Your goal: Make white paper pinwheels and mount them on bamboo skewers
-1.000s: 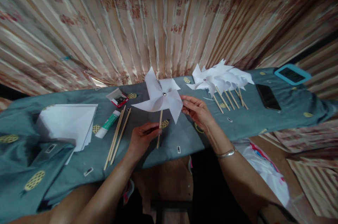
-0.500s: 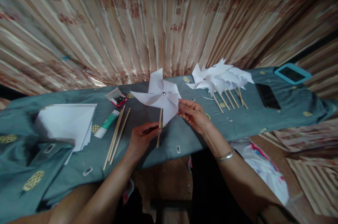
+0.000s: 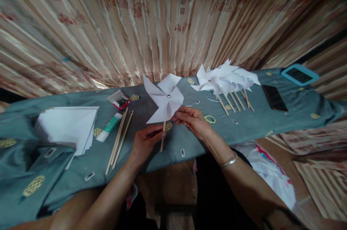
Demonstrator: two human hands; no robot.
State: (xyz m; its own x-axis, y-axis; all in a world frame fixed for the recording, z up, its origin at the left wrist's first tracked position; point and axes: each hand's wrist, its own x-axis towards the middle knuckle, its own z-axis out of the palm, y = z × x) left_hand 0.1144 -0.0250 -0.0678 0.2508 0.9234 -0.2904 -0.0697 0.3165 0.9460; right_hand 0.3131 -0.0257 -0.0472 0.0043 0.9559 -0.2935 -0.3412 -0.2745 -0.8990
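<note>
While the left hand pinches a wooden stick, the right hand pinches a curled paper pinwheel.

The left hand hid part of the pinwheel stick. The top edge cut off the curtain.

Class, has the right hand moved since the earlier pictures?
Yes: the right hand has shifted left, farther from the still phone.
</note>
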